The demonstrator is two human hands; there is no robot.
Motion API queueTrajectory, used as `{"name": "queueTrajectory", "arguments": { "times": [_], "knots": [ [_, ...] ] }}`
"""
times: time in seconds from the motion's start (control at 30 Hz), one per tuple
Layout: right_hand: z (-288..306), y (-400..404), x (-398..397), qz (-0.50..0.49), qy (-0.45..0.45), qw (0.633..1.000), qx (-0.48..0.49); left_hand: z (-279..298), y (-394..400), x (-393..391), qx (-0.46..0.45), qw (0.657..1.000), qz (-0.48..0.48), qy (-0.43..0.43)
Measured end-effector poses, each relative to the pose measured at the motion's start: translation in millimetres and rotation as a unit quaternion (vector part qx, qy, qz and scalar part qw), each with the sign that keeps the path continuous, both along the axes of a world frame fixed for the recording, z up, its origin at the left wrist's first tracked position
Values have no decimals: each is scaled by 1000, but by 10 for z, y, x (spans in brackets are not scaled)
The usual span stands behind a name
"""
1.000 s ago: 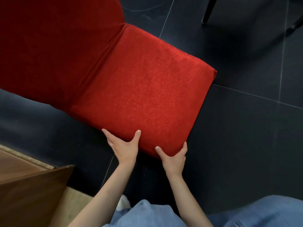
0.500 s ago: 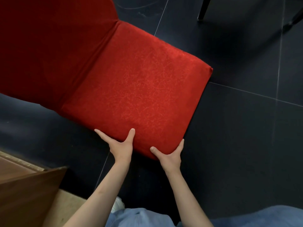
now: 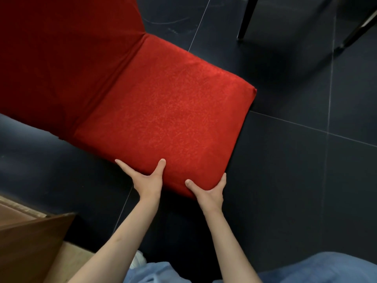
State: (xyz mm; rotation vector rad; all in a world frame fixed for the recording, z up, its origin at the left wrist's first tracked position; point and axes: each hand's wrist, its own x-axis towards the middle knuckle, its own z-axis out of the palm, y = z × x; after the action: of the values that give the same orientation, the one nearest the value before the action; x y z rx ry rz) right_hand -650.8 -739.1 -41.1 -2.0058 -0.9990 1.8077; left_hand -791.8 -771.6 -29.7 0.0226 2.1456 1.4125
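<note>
A red fabric-covered chair fills the upper left; its padded seat (image 3: pixel 167 111) points toward me and its darker backrest (image 3: pixel 61 54) rises at the far left. My left hand (image 3: pixel 148 180) grips the seat's near edge, thumb on top and fingers along the side. Close beside it, my right hand (image 3: pixel 210 190) grips the near right corner, thumb on top, fingers wrapped round the corner's side.
Dark tiled floor (image 3: pixel 295 180) surrounds the chair. Black legs (image 3: pixel 246 17) of another piece of furniture stand at the top right. A brown wooden panel (image 3: pixel 26 246) lies at the bottom left. My blue-clad knees (image 3: pixel 316 268) and a white shoe (image 3: pixel 137 260) show at the bottom.
The seat and both hands have shifted slightly left and up in view. Both hands keep the same hold on the seat's near edge.
</note>
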Motion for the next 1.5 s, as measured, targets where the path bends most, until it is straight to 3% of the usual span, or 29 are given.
{"name": "queueTrajectory", "arguments": {
  "times": [0.5, 0.9, 1.5],
  "knots": [
    [389, 203, -14, -17, -16, 999, -33, 438, 251, 32, -33, 999, 7, 10],
    [1125, 478, -91, -51, -32, 996, -69, 1190, 565, -25, -68, 997, -6, -20],
    [2283, 1100, -184, -57, -71, 995, -29, 2399, 1467, -190, -207, 970, -125, -36]
  ]
}}
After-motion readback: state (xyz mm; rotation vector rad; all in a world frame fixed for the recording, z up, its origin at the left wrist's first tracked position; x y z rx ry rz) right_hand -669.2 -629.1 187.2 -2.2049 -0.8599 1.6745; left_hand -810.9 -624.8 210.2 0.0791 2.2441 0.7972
